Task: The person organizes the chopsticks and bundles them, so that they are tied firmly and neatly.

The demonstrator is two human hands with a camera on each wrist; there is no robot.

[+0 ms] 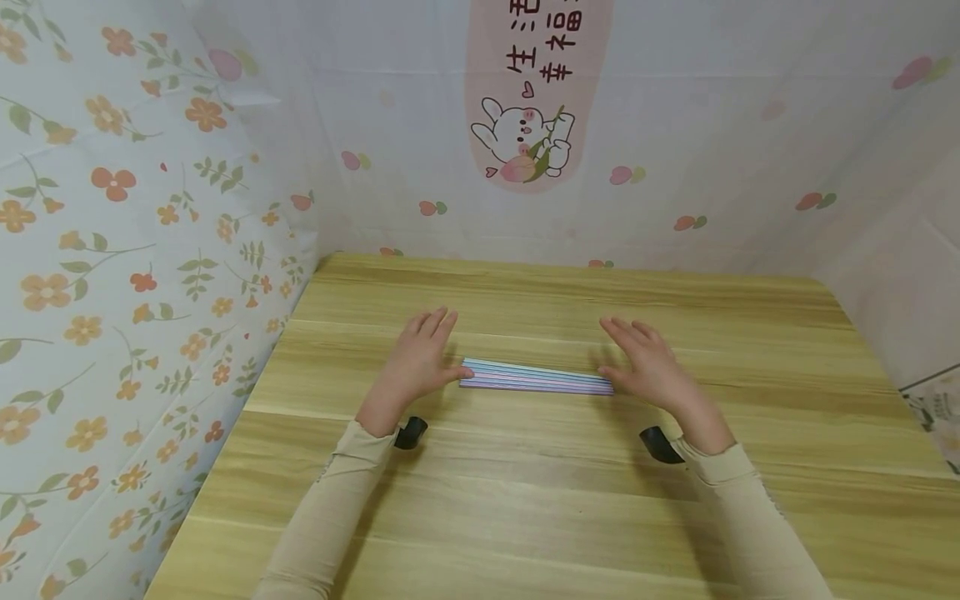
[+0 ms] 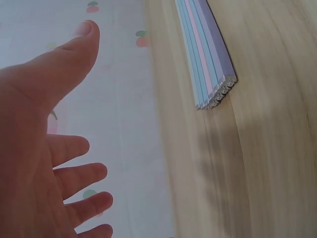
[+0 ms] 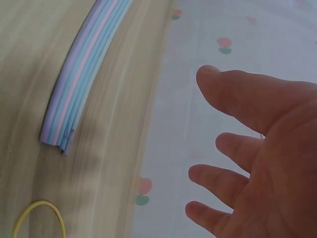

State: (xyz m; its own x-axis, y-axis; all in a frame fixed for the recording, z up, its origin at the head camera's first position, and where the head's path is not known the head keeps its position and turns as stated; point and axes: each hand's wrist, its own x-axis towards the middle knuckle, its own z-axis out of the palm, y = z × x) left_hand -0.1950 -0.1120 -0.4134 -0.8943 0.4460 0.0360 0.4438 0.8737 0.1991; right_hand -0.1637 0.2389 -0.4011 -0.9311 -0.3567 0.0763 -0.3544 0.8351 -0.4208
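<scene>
A flat bundle of several thin pastel sticks, in blue, pink and purple, lies crosswise on the wooden table. The left wrist view shows the grey, curled-looking ends of the bundle. My left hand hovers at its left end, fingers spread and thumb out, holding nothing. At the right end hovers my right hand, likewise with spread fingers and nothing in it. Both wrist views show a gap between thumb and sticks. In the right wrist view, a yellow rubber band lies near that end, partly out of frame.
The table runs back to a white printed cloth with a rabbit picture. A flowered cloth hangs along the left side. Black pieces sit at both wrists.
</scene>
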